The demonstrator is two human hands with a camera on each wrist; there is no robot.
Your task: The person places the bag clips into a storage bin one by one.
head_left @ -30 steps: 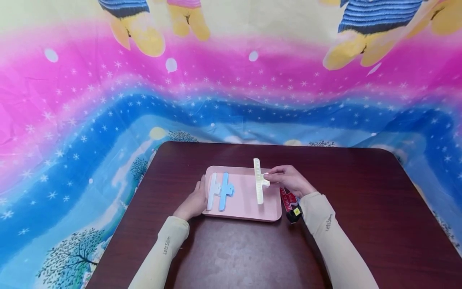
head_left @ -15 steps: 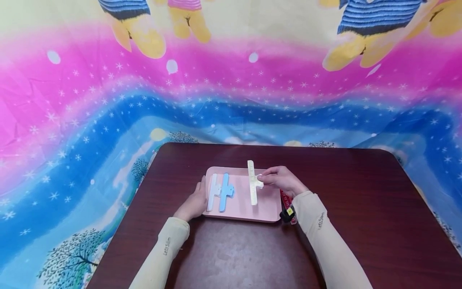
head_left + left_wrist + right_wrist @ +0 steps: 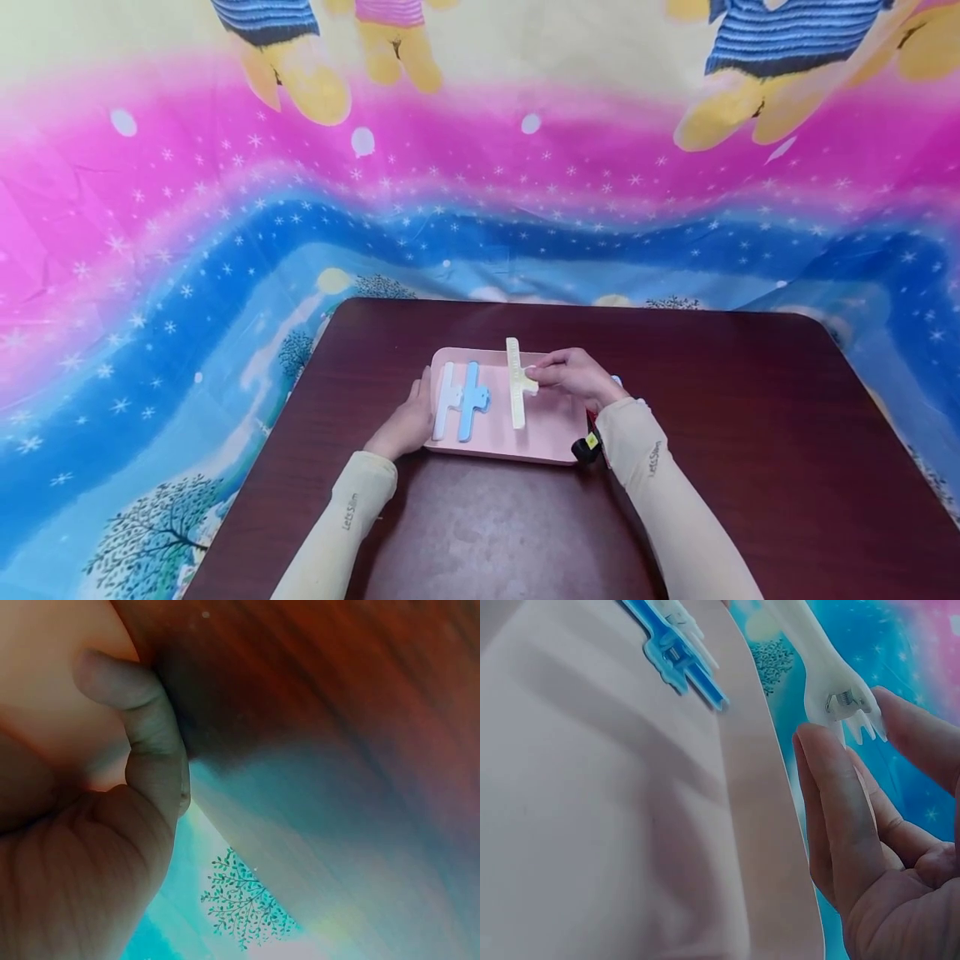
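A pink tray (image 3: 502,454) lies on the table. My left hand (image 3: 405,423) rests against its left end, fingers fairly straight; in the left wrist view one bent digit (image 3: 154,727) lies over the tray's edge. My right hand (image 3: 577,375) pinches a cream ruler-edged clip (image 3: 515,383) by its handle, above the tray's middle. The clip's spring shows in the right wrist view, with the thumb and fingers (image 3: 840,795) around the handle. Inside the tray, a blue clip (image 3: 469,402) and a whitish clip (image 3: 446,400) lie side by side at the left.
Just right of the tray, a red item (image 3: 592,418) is mostly hidden behind the right wrist. A small black device (image 3: 587,450) sits at that wrist. The dark wooden table (image 3: 750,433) reaches back to a printed cloth (image 3: 480,200).
My right hand has moved left with the cream clip, bringing it closer to the blue clip. The left hand stays at the tray's left end. The red item is now more covered.
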